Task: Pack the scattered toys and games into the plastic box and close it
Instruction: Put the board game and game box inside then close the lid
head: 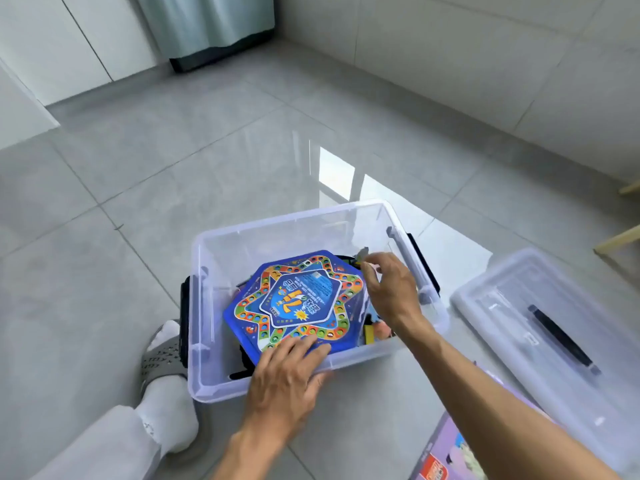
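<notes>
While my left hand (287,372) presses flat on the blue game board (294,303) inside the plastic box (207,386) and my right hand (389,289) pinches a small grey piece (363,252), the tilted board may block the lid (540,327).

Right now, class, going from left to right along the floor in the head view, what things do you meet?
Foot in a sandal → clear plastic box → box lid → wooden legs at the right edge.
</notes>
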### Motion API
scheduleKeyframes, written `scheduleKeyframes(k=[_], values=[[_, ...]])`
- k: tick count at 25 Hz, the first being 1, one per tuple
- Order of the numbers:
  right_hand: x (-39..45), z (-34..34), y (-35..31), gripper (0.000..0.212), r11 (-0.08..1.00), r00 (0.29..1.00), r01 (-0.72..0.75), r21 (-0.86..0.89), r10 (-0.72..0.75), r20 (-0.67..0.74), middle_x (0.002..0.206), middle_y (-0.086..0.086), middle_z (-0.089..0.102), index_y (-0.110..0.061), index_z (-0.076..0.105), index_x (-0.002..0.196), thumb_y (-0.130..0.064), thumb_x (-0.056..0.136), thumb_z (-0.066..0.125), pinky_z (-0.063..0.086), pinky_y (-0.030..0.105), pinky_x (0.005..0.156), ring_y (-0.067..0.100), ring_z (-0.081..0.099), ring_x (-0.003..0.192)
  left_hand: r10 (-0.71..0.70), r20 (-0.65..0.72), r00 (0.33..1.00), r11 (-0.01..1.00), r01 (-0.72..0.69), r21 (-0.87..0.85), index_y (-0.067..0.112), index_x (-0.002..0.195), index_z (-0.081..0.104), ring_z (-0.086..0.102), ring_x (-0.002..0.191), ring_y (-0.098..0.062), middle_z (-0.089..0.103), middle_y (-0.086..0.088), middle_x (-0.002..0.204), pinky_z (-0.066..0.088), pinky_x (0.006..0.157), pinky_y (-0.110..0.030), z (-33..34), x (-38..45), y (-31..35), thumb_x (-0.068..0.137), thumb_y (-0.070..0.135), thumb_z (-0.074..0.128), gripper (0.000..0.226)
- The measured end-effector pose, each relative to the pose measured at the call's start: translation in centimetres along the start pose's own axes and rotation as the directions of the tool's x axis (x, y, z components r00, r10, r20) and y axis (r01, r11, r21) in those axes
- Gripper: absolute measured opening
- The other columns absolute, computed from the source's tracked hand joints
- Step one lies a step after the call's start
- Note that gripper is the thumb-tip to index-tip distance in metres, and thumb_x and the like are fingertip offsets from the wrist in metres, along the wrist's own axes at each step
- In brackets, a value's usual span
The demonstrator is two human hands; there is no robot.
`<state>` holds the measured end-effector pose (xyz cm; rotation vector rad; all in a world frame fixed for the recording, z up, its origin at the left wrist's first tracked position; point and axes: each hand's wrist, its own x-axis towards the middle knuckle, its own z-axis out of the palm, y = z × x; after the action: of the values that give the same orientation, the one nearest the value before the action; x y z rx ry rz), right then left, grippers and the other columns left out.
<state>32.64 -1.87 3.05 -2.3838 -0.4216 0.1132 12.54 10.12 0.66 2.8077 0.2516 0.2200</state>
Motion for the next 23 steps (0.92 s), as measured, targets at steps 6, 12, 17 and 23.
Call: scheduleKeyframes(k=[6, 12, 17, 23], values=[[-20.2, -7.4, 10.7, 0.017, 0.96, 0.944, -0.256, 0.117, 0.274, -0.181, 0.097, -0.007, 0.066, -0.019, 0.067, 0.097, -0.013, 0.088, 0.054, 0.049, 0.033, 0.078, 0.015, 0.06, 0.089, -0.048, -0.185, 0.982, 0.996, 0.061, 0.067, 0.017, 0.115, 0.066, 0.052, 0.114, -0.036, 0.059, -0.014, 0.127, 0.032, 0.102, -0.053, 1.2, -0.3, 6.9, 0.079, 0.019, 0.059, 0.037], [-29.3, -8.9, 24.7, 0.06, 0.413, 0.417, -0.902, 0.128, 0.909, 0.008, 0.128, 0.012, 0.059, -0.01, 0.05, 0.131, -0.029, 0.078, 0.068, 0.045, 0.034, 0.081, 0.03, 0.059, 0.109, -0.118, 0.554, 0.824, 0.926, 0.293, -0.239, 0.019, 0.134, 0.05, 0.053, 0.119, -0.024, 0.056, -0.002, 0.134, 0.043, 0.099, -0.036, 10.9, -4.6, 18.9, 0.084, 0.024, 0.054, 0.051], [-29.0, -6.9, 26.9, 0.065, 0.047, 0.254, -0.878, 0.476, 0.889, 0.381, 0.102, 0.014, 0.073, -0.006, 0.061, 0.115, -0.044, 0.065, 0.078, 0.053, 0.027, 0.052, 0.025, 0.072, 0.076, -0.234, 0.834, 0.499, 0.702, 0.681, -0.211, 0.032, 0.108, 0.058, 0.061, 0.101, -0.02, 0.056, -0.001, 0.113, 0.05, 0.093, -0.032, 16.4, -4.2, 19.2, 0.059, 0.04, 0.066, 0.05], [-26.3, -12.3, 20.8, 0.036, -0.049, 0.512, -0.557, 0.829, 0.766, 0.389, 0.106, 0.025, 0.071, -0.006, 0.061, 0.122, -0.027, 0.093, 0.059, 0.06, 0.055, 0.069, 0.037, 0.073, 0.077, -0.148, 0.739, 0.657, 0.373, 0.729, -0.574, 0.027, 0.112, 0.054, 0.064, 0.094, -0.012, 0.065, 0.0, 0.112, 0.057, 0.077, -0.027, 10.4, -3.6, 18.9, 0.076, 0.024, 0.072, 0.04]])
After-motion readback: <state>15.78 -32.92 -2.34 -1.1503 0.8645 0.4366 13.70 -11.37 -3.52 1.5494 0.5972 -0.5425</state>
